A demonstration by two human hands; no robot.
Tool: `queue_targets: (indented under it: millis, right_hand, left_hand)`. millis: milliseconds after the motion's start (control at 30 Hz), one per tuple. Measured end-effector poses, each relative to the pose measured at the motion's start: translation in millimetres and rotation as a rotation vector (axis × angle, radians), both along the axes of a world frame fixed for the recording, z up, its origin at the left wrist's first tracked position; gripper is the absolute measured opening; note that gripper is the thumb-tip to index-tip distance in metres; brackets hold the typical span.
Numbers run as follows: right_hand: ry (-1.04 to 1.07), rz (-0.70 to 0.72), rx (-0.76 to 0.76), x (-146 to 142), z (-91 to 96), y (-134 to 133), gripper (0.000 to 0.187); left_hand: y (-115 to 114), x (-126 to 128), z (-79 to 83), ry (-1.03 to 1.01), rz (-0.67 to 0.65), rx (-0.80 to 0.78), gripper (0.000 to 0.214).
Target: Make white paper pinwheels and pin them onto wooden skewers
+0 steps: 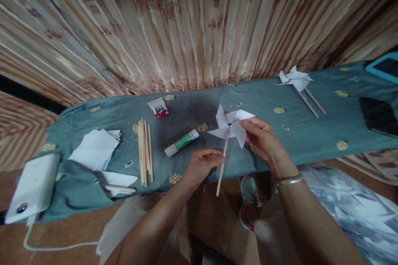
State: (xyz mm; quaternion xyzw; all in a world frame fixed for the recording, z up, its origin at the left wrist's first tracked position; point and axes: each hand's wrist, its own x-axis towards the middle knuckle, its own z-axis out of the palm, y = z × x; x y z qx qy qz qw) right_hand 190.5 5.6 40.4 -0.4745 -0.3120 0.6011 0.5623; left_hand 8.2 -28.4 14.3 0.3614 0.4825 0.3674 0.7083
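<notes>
A white paper pinwheel (234,123) with a shiny pin at its centre is held upright over the table's near edge. Its wooden stick (220,178) is pinched between the thumb and fingers of my left hand (203,165). Fingers of my right hand (261,136) close on one of the pinwheel's right-hand paper blades. Left of my hands lies a green and white glue stick (182,143). Beyond it, a small open red and white box (159,109) holds metal pins. Several loose wooden sticks (144,153) lie side by side further left.
White paper squares (95,147) are stacked at the left, near a pen (120,189) and a white power bank (34,186) with a cable. Finished pinwheels (295,78) lie at the back right. A dark phone (377,116) and a blue-framed device (384,66) are far right. A curtain hangs behind.
</notes>
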Motion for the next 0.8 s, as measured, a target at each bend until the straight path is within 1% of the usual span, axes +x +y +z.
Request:
queue_targets:
  millis: [267, 667, 800]
  right_hand:
    - [0.001, -0.02, -0.008, -2.3, -4.2, 1.9, 0.031]
    - [0.033, 0.006, -0.015, -6.9, 0.5, 0.4, 0.033]
    - [0.05, 0.031, -0.004, -7.8, 1.7, 0.5, 0.03]
  left_hand:
    - [0.7, 0.0, 3.9, -0.053, 0.032, -0.039, 0.033]
    - [0.8, -0.3, 2.1, -0.071, 0.063, -0.075, 0.035]
    - [1.1, -0.9, -1.0, -0.057, 0.05, -0.042, 0.038]
